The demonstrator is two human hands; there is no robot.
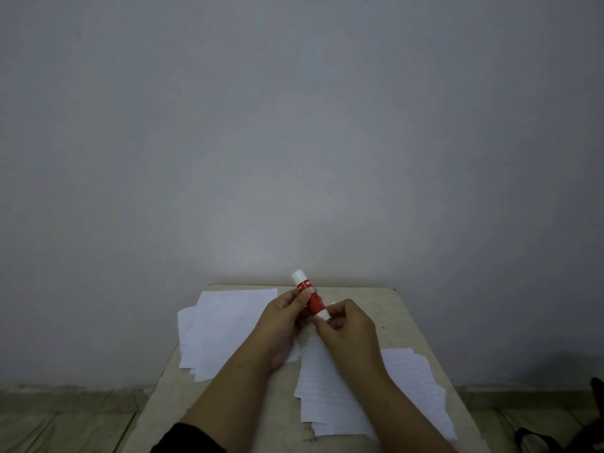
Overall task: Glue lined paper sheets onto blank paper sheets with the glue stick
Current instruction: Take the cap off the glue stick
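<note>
Paper sheets first, as I am logging them from my remote seat, largest item down to smallest.

Item 1: wall (294, 125), grey, filling the frame from 9 o'clock through 12 to 3 o'clock.

Item 2: table (402, 322), beige and scuffed, sitting at 6 o'clock with its far edge against the wall.

Item 3: lined paper sheets (408, 384), a loose fanned stack lying on the table at about 5 o'clock, partly under the right forearm.

Item 4: blank paper sheets (222, 325), an untidy stack lying on the table at about 7 o'clock, well apart from the lined stack except near the middle, where the left wrist is covering the gap.

Item 5: left hand (284, 318), hovering over the table centre, its thumb and fingers curling round the red barrel of the glue stick.

Item 6: right hand (343, 325), just beside the left, its fingertips pinching the white lower end of the same stick.

Item 7: glue stick (312, 297), red body with white ends, tilting with its top toward 11 o'clock, being held off the table between both hands, above the inner edges of the two stacks. I cannot tell whether the cap is on.

Item 8: dark sleeve (189, 439), showing at the bottom edge near 7 o'clock.
</note>
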